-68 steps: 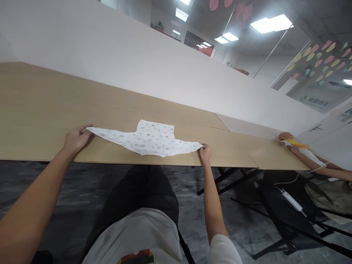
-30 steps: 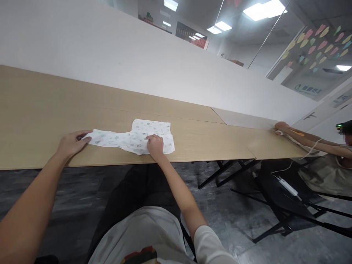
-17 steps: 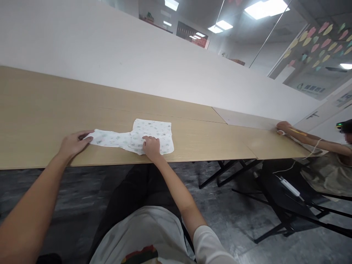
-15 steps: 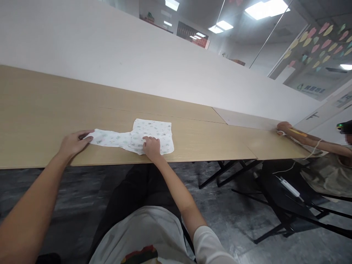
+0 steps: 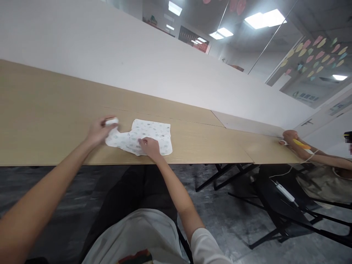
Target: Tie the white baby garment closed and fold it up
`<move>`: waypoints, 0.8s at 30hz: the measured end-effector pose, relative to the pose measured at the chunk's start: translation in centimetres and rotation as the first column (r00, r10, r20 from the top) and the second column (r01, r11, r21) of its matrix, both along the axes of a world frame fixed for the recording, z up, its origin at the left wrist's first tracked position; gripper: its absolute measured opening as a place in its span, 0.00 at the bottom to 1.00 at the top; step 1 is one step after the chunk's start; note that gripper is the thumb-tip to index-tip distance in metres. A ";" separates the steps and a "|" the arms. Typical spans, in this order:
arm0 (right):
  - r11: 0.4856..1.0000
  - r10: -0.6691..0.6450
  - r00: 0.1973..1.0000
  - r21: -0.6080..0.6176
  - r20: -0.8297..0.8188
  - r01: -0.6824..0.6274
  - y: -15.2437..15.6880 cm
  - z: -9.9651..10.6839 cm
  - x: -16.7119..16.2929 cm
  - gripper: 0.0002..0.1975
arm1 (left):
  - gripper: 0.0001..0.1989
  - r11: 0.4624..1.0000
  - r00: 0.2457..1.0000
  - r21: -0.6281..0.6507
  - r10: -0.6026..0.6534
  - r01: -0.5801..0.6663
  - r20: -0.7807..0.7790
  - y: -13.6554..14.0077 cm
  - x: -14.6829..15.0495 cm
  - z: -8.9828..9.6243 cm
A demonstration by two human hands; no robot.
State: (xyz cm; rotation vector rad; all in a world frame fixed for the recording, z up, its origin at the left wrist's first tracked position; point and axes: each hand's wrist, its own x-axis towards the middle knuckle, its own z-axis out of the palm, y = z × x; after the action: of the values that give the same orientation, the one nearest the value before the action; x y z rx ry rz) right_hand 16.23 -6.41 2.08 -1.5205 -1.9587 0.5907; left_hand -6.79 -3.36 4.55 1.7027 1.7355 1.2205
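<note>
A small white printed shirt (image 5: 150, 128) lies flat and folded near the table's front edge, one sleeve pointing left. My left hand (image 5: 98, 131), slightly blurred, grips the end of that sleeve, which is raised and bent back off the tabletop. On the middle of the shirt rests my right hand (image 5: 150, 147), its fingers curled together against the fabric; whether they pinch any cloth is hard to see.
The long wooden table (image 5: 198, 141) runs along a white wall (image 5: 90, 55) with glass above. At the right, another person's arm (image 5: 316, 150) rests over the table's end. A black chair (image 5: 280, 194) holding a white power strip (image 5: 285, 192) stands below.
My left hand has moved right and up, lifting the sleeve's end and folding it toward the shirt's body. My right hand has shifted slightly left, its fingers more curled.
</note>
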 end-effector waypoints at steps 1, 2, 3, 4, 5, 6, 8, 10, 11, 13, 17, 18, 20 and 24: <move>0.997 -0.029 0.986 -0.076 -0.162 0.017 0.4 0.4 0.2 0.20 | 0.38 0.996 0.992 -0.002 -0.090 0.091 0.086 -0.3 2.1 0.9; 0.987 -0.070 0.940 -0.159 -0.333 0.017 0.7 0.7 0.5 0.23 | 0.41 0.973 0.963 -0.010 -0.226 0.230 0.144 -0.5 3.9 1.8; 0.971 -0.120 0.862 -0.239 -0.492 -0.001 1.1 1.0 0.7 0.26 | 0.42 0.932 0.916 -0.007 -0.355 0.363 0.185 -0.8 5.4 2.4; 0.952 -0.174 0.763 -0.306 -0.623 -0.033 1.4 1.3 1.1 0.29 | 0.41 0.900 0.880 -0.004 -0.424 0.435 0.213 -0.9 6.4 2.7; 0.932 -0.225 0.660 -0.356 -0.717 -0.069 1.7 1.5 1.4 0.30 | 0.40 0.888 0.864 0.009 -0.449 0.460 0.229 -0.9 6.9 2.8; 0.916 -0.271 0.574 -0.391 -0.773 -0.094 2.0 1.6 1.8 0.30 | 0.39 0.892 0.867 0.020 -0.443 0.451 0.227 -0.8 6.9 2.5; 0.895 -0.337 0.501 -0.436 -0.797 -0.092 2.3 1.6 2.6 0.25 | 0.38 0.928 0.913 0.032 -0.372 0.372 0.169 -0.2 5.9 1.2; 0.888 -0.370 0.548 -0.459 -0.750 -0.030 2.5 1.1 3.4 0.19 | 0.39 0.938 0.937 0.004 -0.348 0.348 0.035 0.6 4.3 -0.8; 0.893 -0.368 0.595 -0.451 -0.715 0.010 2.5 0.7 3.7 0.20 | 0.40 0.936 0.936 -0.007 -0.352 0.352 -0.027 0.9 3.5 -1.9; 0.916 -0.336 0.693 -0.393 -0.637 0.083 2.6 0.0 4.1 0.24 | 0.40 0.932 0.923 -0.018 -0.361 0.362 -0.130 1.3 2.4 -3.7; 0.967 -0.246 0.848 -0.175 -0.469 0.184 2.7 -1.0 4.5 0.30 | 0.40 0.937 0.896 -0.020 -0.340 0.349 -0.286 1.2 1.9 -5.7; 0.974 -0.226 0.877 -0.126 -0.424 0.190 2.7 -1.1 4.5 0.30 | 0.40 0.936 0.885 -0.018 -0.339 0.352 -0.319 1.2 1.9 -5.8; 0.980 -0.197 0.922 -0.083 -0.335 0.179 2.6 -1.1 4.5 0.25 | 0.39 0.929 0.857 -0.012 -0.346 0.370 -0.382 1.1 2.0 -5.9; 0.981 -0.191 0.971 -0.067 -0.142 0.184 2.2 -0.7 4.6 0.17 | 0.33 0.928 0.805 -0.021 -0.333 0.372 -0.491 1.2 1.8 -5.9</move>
State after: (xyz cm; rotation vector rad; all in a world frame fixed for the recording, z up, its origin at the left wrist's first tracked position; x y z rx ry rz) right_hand 20.79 -4.21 1.38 -1.6239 -1.6783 0.6584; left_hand -4.96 -2.19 -1.38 2.4087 1.5205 0.7320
